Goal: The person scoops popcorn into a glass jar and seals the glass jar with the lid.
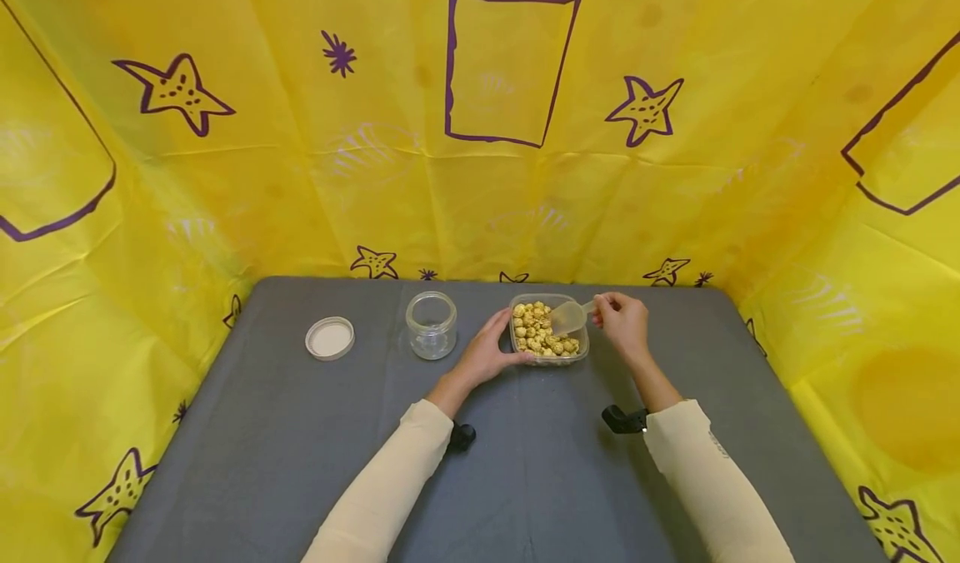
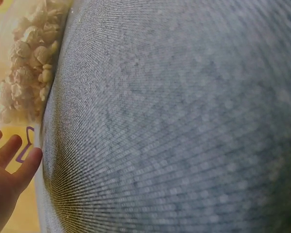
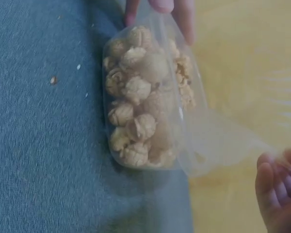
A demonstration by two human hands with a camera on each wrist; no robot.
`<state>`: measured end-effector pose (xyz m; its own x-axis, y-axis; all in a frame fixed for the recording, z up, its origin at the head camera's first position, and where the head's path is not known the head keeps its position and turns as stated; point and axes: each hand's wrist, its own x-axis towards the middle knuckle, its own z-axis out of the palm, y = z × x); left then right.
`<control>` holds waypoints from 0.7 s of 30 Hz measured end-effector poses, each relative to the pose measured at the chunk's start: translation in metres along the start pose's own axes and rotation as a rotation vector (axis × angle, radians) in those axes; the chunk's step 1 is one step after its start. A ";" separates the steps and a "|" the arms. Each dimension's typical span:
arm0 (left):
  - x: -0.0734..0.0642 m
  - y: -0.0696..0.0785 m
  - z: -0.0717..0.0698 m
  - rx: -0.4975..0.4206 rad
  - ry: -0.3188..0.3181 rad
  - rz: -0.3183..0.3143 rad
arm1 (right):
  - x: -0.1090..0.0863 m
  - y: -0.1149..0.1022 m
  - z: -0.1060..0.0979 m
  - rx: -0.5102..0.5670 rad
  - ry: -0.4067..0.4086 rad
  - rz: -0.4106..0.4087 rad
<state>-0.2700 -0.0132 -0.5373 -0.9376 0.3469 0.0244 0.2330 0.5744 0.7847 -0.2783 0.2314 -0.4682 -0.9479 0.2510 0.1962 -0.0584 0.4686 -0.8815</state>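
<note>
A clear plastic container (image 1: pixel 550 363) of golden popcorn (image 1: pixel 534 323) sits at the back of the table. My left hand (image 1: pixel 489 351) holds its left end, with the thumb at the near corner and the fingers along the side. My right hand (image 1: pixel 624 321) pinches the handle of a translucent plastic scoop (image 1: pixel 570 318), whose bowl tips down over the popcorn. In the right wrist view the scoop (image 3: pixel 223 141) slants across the container's rim. The left wrist view shows the popcorn (image 2: pixel 29 63) through the clear wall, close to my left fingers (image 2: pixel 28 167).
A clear jar (image 1: pixel 432 326) without its lid stands left of the container. Farther left lies a round white-topped lid (image 1: pixel 330 339). Small crumbs (image 3: pixel 53 80) dot the grey tablecloth (image 1: pixel 517 480). Yellow patterned sheets (image 1: pixel 375 196) surround the back and sides.
</note>
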 end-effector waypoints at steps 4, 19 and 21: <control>0.001 0.001 0.002 -0.002 -0.003 -0.003 | 0.000 0.004 -0.002 0.066 -0.003 0.091; 0.002 0.001 0.000 0.014 -0.008 0.008 | -0.003 0.013 -0.004 0.323 -0.131 0.417; 0.002 0.002 0.000 0.015 -0.010 0.009 | -0.005 0.015 -0.003 0.354 -0.141 0.438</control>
<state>-0.2711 -0.0114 -0.5359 -0.9330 0.3591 0.0252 0.2452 0.5827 0.7748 -0.2738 0.2400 -0.4807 -0.9383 0.2313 -0.2571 0.2707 0.0288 -0.9622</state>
